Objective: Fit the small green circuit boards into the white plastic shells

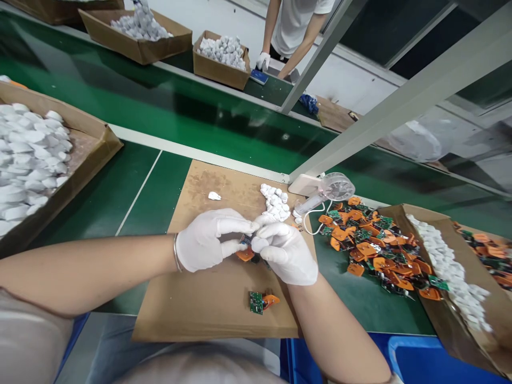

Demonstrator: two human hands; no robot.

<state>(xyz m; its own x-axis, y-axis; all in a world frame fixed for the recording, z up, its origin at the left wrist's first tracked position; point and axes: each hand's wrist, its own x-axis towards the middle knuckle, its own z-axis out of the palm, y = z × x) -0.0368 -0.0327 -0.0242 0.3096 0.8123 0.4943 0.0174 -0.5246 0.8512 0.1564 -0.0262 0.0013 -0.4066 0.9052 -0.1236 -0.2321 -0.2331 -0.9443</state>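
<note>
Both of my hands are in white gloves and meet over a brown cardboard sheet (pixel 192 298). My left hand (pixel 214 240) pinches a small circuit board assembly with an orange plastic part (pixel 245 255); my fingers cover much of it. My right hand (pixel 291 253) is closed on a small white rounded plastic piece (pixel 260 244), held against that assembly. Nearer my body, another green circuit board with an orange part (pixel 256 302) lies on the cardboard. Beyond my hands are a small heap of white plastic pieces (pixel 276 201) and a single white piece (pixel 214 196).
A clear handheld fan (pixel 338 186) with a white cord lies behind a pile of orange-and-green board assemblies (pixel 368 248). Boxes of white pieces stand left (pixel 80 176) and right (pixel 444 325). A metal post (pixel 384 112) slants overhead. Across the bench, a person (pixel 294 32) works.
</note>
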